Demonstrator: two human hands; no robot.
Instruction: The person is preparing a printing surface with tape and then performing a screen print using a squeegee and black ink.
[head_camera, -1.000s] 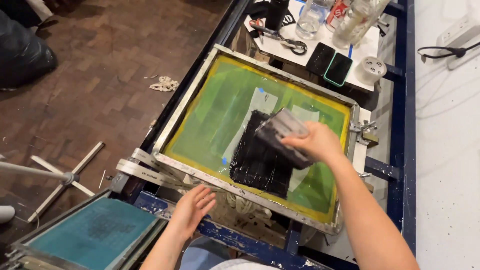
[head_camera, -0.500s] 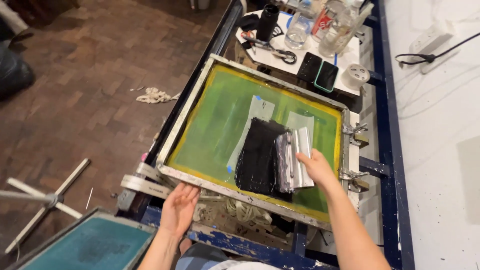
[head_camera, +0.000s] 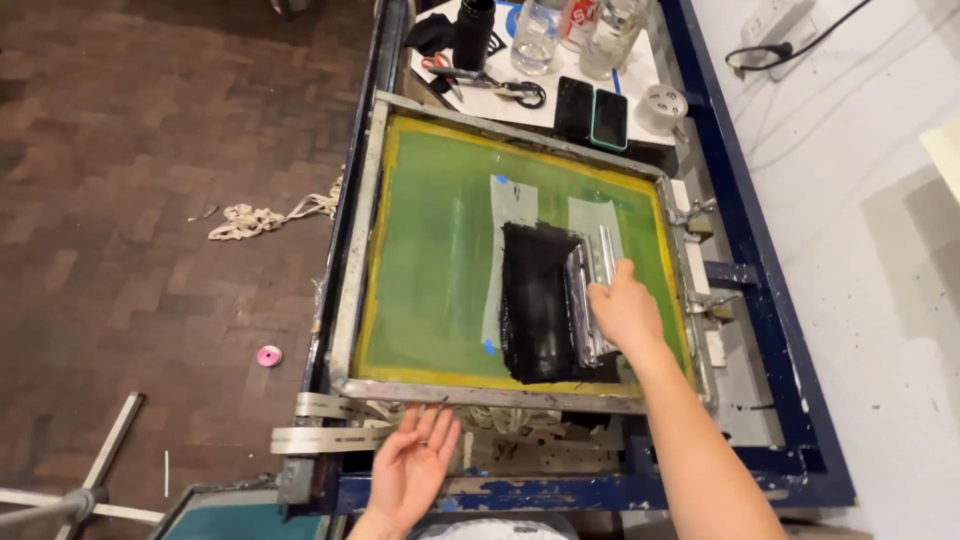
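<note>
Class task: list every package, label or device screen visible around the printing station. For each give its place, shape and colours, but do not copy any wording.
Two phones: lying side by side above the frame's top edge, dark rectangular screens, one teal-edged.
Clear bottle: top shelf, transparent, pale label.
Can: beside the bottles, red and white label.
Tape roll: right of the phones, round, whitish.

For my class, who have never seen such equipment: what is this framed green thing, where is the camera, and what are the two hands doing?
The camera sits on the person's head, looking down. The framed green mesh is a printing screen clamped on a blue press bench. Black ink lies spread on the mesh. The right hand grips a squeegee, a blade for pushing ink, resting on the screen. The left hand, open and empty, rests at the frame's near edge. Behind lie scissors, two phones, bottles and a tape roll.
</note>
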